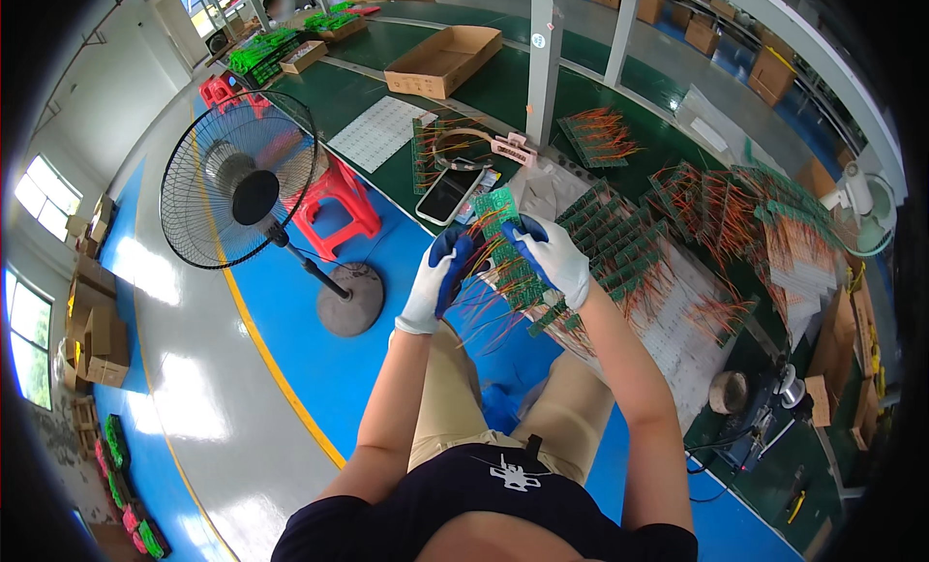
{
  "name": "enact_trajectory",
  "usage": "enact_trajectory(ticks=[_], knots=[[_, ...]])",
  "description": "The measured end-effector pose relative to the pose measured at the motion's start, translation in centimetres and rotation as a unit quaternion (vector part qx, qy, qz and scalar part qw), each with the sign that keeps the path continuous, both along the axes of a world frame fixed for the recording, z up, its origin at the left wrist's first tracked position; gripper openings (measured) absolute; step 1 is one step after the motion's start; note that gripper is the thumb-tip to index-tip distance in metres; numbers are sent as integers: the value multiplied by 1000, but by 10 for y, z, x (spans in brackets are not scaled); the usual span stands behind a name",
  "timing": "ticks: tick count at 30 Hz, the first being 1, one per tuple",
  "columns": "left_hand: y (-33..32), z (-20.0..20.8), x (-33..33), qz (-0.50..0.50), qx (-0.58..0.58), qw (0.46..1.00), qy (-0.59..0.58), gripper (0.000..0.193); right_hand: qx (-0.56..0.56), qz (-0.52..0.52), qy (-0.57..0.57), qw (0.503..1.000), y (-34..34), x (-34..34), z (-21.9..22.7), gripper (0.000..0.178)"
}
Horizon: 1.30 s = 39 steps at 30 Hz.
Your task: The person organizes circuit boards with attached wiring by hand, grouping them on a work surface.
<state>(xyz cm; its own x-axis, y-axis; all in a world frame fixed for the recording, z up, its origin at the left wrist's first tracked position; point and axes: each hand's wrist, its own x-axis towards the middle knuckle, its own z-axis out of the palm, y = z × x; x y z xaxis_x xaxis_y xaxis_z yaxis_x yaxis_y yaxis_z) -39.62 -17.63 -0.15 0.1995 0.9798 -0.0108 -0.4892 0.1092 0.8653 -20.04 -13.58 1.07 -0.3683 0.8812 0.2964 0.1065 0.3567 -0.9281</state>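
Observation:
Both of my hands wear white gloves with blue palms, and they meet over the table's near edge. My right hand (554,256) is closed on the edge of a green circuit board (494,206) that sticks up between the hands. Loose coloured wires trail from the board. My left hand (435,277) has its fingers curled around thin wires (484,305), which fan out below it over my lap. Its fingertips are partly hidden. To the right lie rows of green circuit boards (605,228) with orange wires. A smartphone (451,194) rests just beyond my left hand.
Wired boards (711,213) are piled at the right, near a small fan (861,209). A solder spool (791,388) stands at the lower right. A metal post (544,68) rises from the table. A cardboard box (445,61) sits farther back. Left are a floor fan (254,196) and red stool (339,209).

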Motion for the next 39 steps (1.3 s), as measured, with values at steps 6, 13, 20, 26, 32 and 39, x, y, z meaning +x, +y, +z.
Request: enact_trajectory(ticks=[6, 13, 20, 26, 32, 39], knots=[[-7, -23, 15, 38, 103, 980, 164, 45, -189, 53, 93, 976, -6, 1, -11, 36], [-6, -41, 12, 145, 72, 963, 215, 31, -205, 90, 85, 971, -21, 9, 13, 41], [-7, -24, 22, 142, 91, 954, 249, 30, 37, 43, -88, 994, -18, 3, -3, 22], [-2, -27, 32, 192, 133, 915, 328, 33, 42, -136, -350, 926, -27, -20, 4, 18], [6, -17, 37, 267, 147, 873, 381, 32, 62, -162, -407, 897, -15, -34, 7, 24], [12, -20, 36, 269, 97, 891, 352, 37, 122, -197, -389, 892, -10, -42, 0, 21]])
